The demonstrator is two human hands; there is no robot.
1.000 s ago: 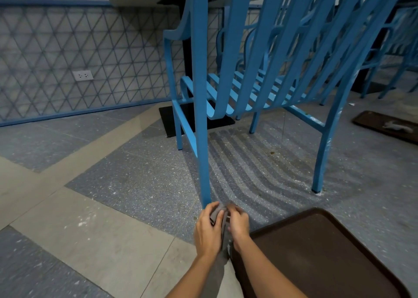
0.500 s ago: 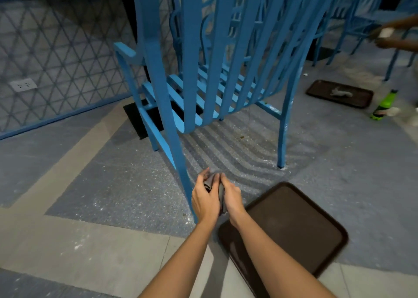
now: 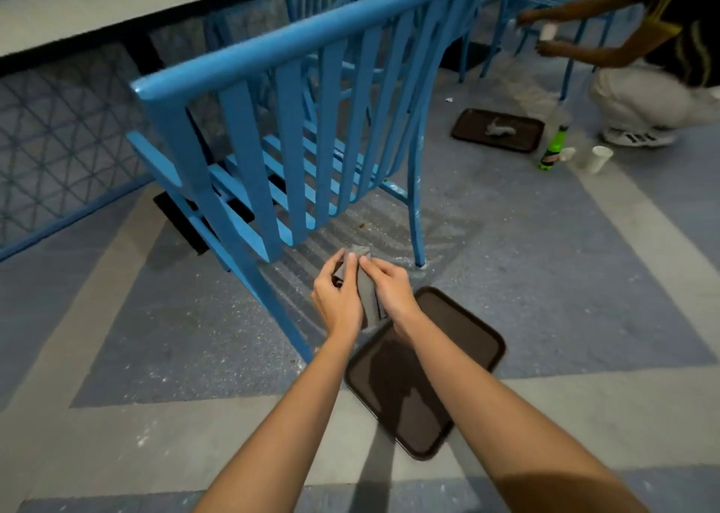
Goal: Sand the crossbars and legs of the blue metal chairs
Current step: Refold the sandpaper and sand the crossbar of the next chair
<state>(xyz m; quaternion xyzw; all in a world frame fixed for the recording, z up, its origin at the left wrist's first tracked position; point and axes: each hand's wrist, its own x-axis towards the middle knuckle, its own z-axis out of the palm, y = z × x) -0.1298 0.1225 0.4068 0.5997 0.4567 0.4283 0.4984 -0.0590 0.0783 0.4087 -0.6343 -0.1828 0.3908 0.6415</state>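
Observation:
A blue metal chair (image 3: 296, 115) with a slatted back and seat stands in front of me, its back toward me. Its near left leg (image 3: 269, 298) slants down to the floor just left of my hands; the right rear leg (image 3: 417, 216) stands beyond them. My left hand (image 3: 337, 298) and my right hand (image 3: 391, 296) both pinch a folded grey sheet of sandpaper (image 3: 366, 290) between them, held in the air above the floor, close to the chair but not touching it.
A brown tray (image 3: 459, 353) lies on the floor under my right forearm. Farther right, a second brown tray (image 3: 467, 125) holds a crumpled piece. A green bottle (image 3: 553, 148) and white cup (image 3: 600, 158) stand near a crouching person (image 3: 643, 84) working on another blue chair.
My view has risen and tilted down, so the whole chair back now shows. My hands, still holding the sandpaper together, have come away from the foot of the near leg.

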